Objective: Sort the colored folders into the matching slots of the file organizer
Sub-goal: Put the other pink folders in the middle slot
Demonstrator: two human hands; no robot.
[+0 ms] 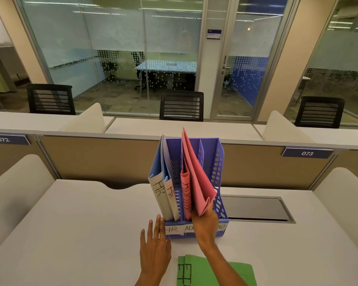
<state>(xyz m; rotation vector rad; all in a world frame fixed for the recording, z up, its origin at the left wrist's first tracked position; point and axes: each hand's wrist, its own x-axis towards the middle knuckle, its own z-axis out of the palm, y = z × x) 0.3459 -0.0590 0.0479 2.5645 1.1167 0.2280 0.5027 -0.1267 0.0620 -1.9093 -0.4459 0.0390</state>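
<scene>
The right hand (205, 221), fingers pinching the lower corner of a pink paper folder (196, 182), should ease it straight down into the middle slot of the blue perforated plastic file organizer (218, 172), beside the pink one already standing there. The left hand (155, 244), fingers spread and holding nothing, steadies the organizer's base at seven o'clock. Green paper folders (196, 271) lie flat on the white desk (70, 223) at six o'clock, awaiting the right slot.

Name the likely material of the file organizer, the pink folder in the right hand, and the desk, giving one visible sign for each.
File organizer: probably moulded plastic; perforated walls, slight sheen. Pink folder: thin matte card; sharp creases, it flexes. Desk: likely smooth laminate; even, pale, matte.
</scene>
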